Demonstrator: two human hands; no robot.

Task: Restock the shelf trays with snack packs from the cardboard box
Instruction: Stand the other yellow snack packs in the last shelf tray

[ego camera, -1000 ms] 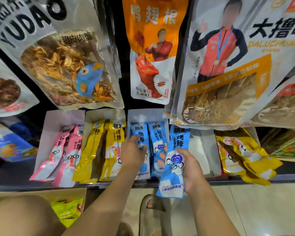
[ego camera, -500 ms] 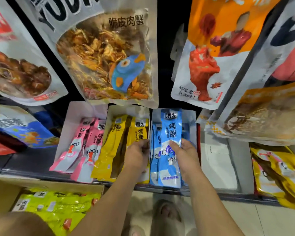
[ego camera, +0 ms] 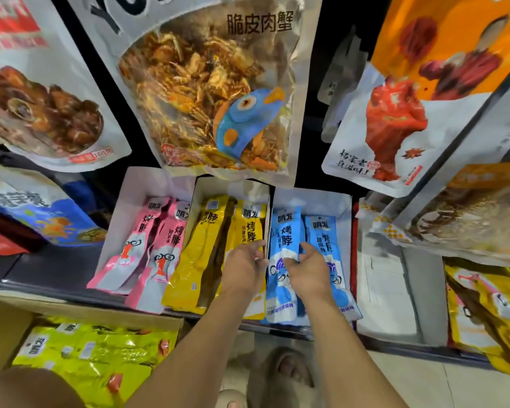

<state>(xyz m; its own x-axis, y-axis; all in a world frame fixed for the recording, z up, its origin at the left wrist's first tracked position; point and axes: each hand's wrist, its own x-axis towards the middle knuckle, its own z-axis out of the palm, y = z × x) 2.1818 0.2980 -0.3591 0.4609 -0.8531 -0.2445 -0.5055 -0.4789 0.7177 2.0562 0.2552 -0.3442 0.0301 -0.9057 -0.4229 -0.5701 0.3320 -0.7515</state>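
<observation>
Shelf row across mid-frame held white open-topped trays side by side. The blue-and-white foil snack pack (ego camera: 286,254) lay lengthwise in the white tray of blue packs (ego camera: 312,198), centre-right of frame, on top of others of its kind, with its lower end overhanging the tray front. Right hand (ego camera: 309,272) rested on its middle, fingers curled over the pack's right edge in a light pinching grip. Left hand (ego camera: 243,266) sat at the divider between this tray and the tray of yellow packs (ego camera: 218,251); its fingertips were bent against that wall, and whether they pinched anything could not be told. Pink packs (ego camera: 147,245) filled the tray further left. The brown cardboard box (ego camera: 3,322), lower left, held yellow-green packs (ego camera: 92,354).

Judged: pack light, long, floppy, with slick film likely to slide. Best taken flat across the middle or by the sealed end, then squared against its neighbours.
</observation>
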